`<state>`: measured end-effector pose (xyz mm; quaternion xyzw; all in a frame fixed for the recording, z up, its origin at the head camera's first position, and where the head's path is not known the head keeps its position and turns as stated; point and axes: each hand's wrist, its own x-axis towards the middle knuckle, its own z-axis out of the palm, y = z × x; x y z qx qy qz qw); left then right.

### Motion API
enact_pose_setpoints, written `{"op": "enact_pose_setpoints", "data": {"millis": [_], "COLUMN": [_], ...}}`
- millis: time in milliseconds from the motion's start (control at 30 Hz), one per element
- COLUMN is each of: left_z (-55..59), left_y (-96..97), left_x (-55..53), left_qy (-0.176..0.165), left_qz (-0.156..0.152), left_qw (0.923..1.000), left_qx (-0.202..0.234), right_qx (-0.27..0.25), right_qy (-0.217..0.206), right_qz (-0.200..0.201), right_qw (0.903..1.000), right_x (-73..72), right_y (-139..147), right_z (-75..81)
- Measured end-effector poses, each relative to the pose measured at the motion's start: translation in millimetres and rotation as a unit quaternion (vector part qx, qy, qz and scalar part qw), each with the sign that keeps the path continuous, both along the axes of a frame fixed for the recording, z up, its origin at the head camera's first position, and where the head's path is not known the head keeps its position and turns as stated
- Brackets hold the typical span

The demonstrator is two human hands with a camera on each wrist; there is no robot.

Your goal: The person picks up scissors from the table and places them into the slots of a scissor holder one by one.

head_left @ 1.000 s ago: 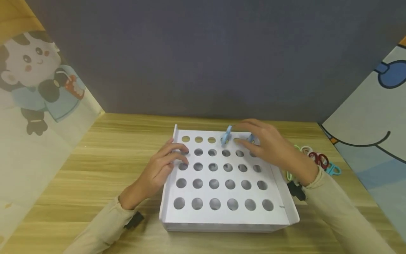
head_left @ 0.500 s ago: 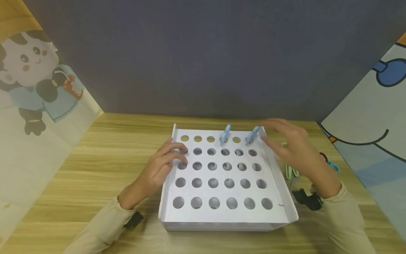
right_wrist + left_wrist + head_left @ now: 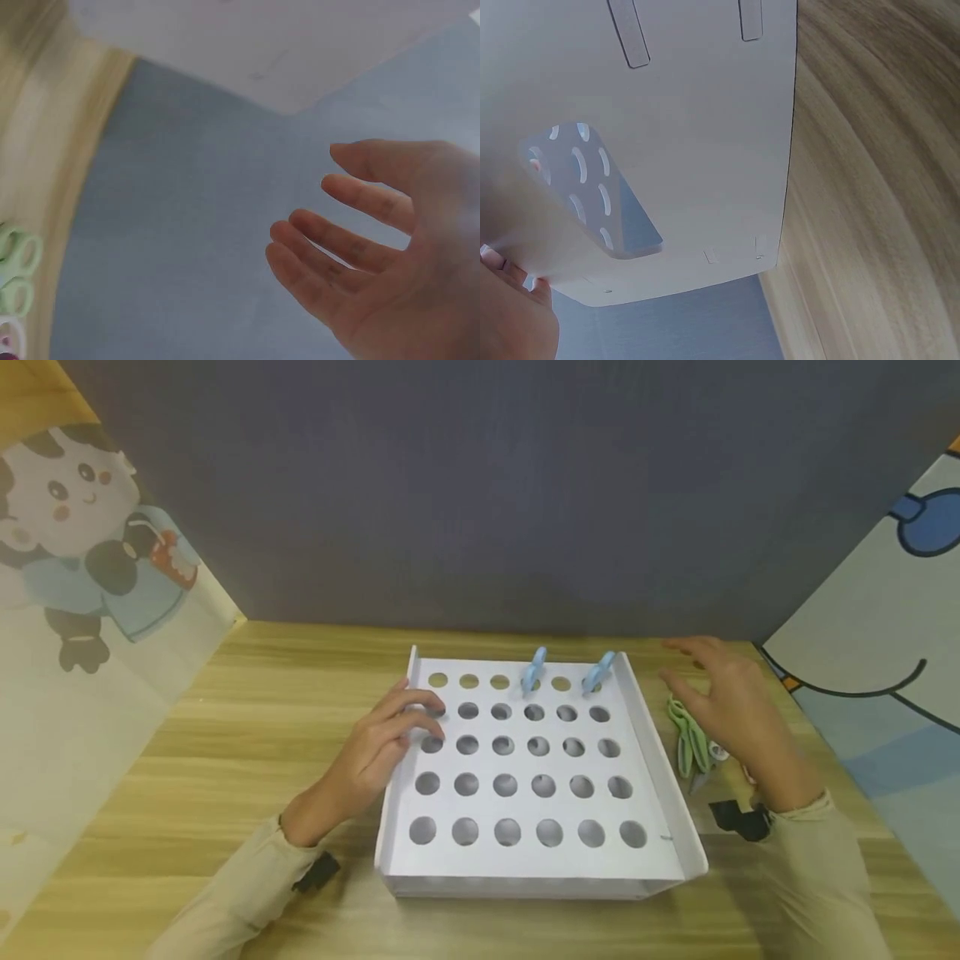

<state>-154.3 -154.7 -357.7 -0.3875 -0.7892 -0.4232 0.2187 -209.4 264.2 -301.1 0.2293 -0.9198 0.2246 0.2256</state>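
A white holed rack point(image 3: 522, 810) stands on the table with its rows of round holes facing up. In its far row, two pairs of light blue scissors point(image 3: 533, 670) stand handle up; the board hides their blades. My left hand point(image 3: 360, 768) holds the rack's left side wall, its fingers bent over the edge among the holes. The left wrist view shows that wall's outer face point(image 3: 705, 150) with its cutout. Right of the rack, my right hand point(image 3: 738, 714) hovers with spread, relaxed fingers and holds nothing. Below it lie green scissors point(image 3: 688, 739).
More scissors lie partly hidden under my right forearm, among them white-handled ones point(image 3: 717, 751). A dark grey panel point(image 3: 480, 502) closes off the back of the wood-grain table point(image 3: 247, 727). Cartoon-printed panels point(image 3: 885, 677) flank both sides.
My right hand has let go of the right-hand blue scissors and moved right, away from the rack, towards the other scissors. The left hand stays at the left wall.
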Motion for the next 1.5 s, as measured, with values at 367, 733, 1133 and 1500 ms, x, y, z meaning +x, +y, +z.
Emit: {"op": "enact_pose_setpoints", "data": {"millis": [367, 733, 1133, 1500], "left_z": [2.7, 7.6, 6.5, 2.4], "left_y": [-0.6, -1.0, 3.0, 1.2], "left_x": [0.9, 0.4, -0.2, 0.7], "left_qy": [0.0, -0.001, -0.001, -0.007], "left_qz": [-0.002, -0.001, -0.002, 0.0], "left_qw": [1.0, 1.0, 1.0, 0.9999], "left_qx": [0.002, -0.006, 0.003, 0.011], "right_qx": [0.018, 0.07, 0.099, 0.101], "right_qy": [-0.077, -0.176, -0.201, -0.196], "right_qz": [-0.026, -0.046, -0.021, -0.039], "right_qw": [0.9965, 0.9809, 0.9743, 0.9746], "right_x": [-32.1, -51.3, -53.6, -51.6], "right_y": [32, 63, 74, 72], "right_z": [-43.5, -83.6, -94.8, -90.0]}}
